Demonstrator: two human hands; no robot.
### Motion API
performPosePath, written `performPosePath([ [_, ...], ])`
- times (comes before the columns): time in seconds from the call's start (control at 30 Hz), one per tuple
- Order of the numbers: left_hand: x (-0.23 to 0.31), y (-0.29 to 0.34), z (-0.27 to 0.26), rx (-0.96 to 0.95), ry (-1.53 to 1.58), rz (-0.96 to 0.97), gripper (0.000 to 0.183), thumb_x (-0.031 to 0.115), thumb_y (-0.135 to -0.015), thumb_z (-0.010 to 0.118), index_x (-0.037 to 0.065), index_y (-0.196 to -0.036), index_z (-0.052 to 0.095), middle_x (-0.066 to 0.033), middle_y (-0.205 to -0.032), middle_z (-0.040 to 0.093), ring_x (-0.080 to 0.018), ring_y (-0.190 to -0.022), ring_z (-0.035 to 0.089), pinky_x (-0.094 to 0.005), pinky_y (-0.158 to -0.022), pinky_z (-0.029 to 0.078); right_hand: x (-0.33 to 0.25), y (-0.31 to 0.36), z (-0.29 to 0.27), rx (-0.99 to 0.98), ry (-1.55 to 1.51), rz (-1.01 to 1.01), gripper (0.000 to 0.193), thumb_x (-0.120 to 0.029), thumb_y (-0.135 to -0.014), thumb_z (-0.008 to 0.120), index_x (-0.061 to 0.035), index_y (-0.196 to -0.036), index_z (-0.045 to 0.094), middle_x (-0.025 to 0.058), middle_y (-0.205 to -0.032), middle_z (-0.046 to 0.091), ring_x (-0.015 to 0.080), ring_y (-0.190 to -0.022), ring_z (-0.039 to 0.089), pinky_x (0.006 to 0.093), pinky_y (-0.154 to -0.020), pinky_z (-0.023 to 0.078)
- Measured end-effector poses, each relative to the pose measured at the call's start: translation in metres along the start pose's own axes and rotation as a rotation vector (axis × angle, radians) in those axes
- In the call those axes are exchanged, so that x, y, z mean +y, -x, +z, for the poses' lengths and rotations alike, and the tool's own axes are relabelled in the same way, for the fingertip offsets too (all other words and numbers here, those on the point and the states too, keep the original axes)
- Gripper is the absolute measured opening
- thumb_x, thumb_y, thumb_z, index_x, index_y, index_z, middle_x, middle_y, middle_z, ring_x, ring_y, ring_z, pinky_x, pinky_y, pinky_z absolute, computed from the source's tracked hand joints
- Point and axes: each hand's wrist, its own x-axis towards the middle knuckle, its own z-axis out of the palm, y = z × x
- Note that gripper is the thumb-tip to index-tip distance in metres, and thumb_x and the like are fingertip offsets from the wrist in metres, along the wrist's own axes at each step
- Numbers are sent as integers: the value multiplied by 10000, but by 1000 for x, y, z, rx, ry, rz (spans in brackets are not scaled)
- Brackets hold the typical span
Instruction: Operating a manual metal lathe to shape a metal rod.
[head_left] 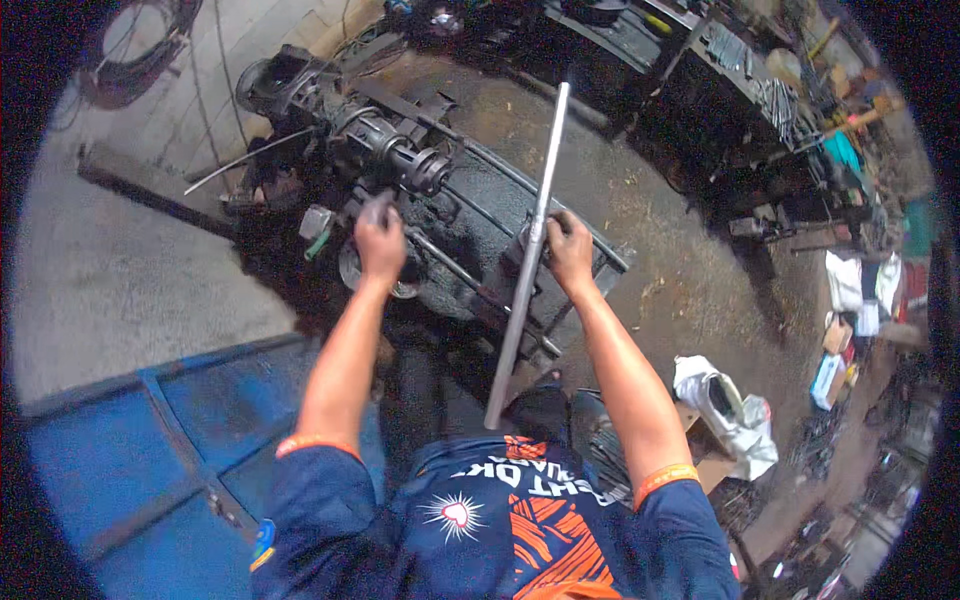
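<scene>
A dark, greasy machine with a round chuck point(425, 168) and two parallel rails stands in front of me. My left hand point(380, 248) is closed at its near side, just below the chuck, on something small and greyish that I cannot make out. A long bare metal pipe point(553, 150) slants across the machine's right end, its lower end close to my shirt. Curled fingers of my right hand point(570, 250) come up against the right side of the pipe near its middle. What lies inside those fingers is hidden.
At lower left lies a blue metal panel point(110, 450) with a crossing frame. A loaded workbench point(640, 50) runs along the upper right. White sacks point(735, 415) lie right of my right arm. A thin rod point(240, 163) sticks out left of the machine.
</scene>
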Motion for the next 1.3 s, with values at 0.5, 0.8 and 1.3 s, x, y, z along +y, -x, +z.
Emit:
performPosePath([
  [0.5, 70, 138, 78, 71, 148, -271, 198, 55, -798, 586, 35, -984, 649, -120, -969, 596, -300, -958, 538, -399, -885, 418, -19, 3, 21, 137, -102, -2, 266, -181, -888, 544, 5, -702, 580, -39, -642, 489, 59, -621, 428, 248, -521, 334],
  [0.8, 16, 118, 53, 345, 72, -294, 160, 46, -813, 563, 11, -950, 636, -119, -972, 596, -281, -940, 555, -387, -866, 433, -4, -20, 10, -201, -111, -134, 361, -232, -918, 503, 89, -1033, 619, 109, -925, 653, 162, -861, 585, 294, -796, 448],
  [1.3, -91, -148, 15, -107, -244, 210, 225, 195, -862, 567, 39, -1001, 649, -134, -954, 658, -257, -901, 628, -345, -808, 477, -14, 6, 23, 70, -126, 107, 286, -130, -902, 500, 65, -1081, 608, 126, -1016, 654, 179, -899, 622, 273, -736, 497],
])
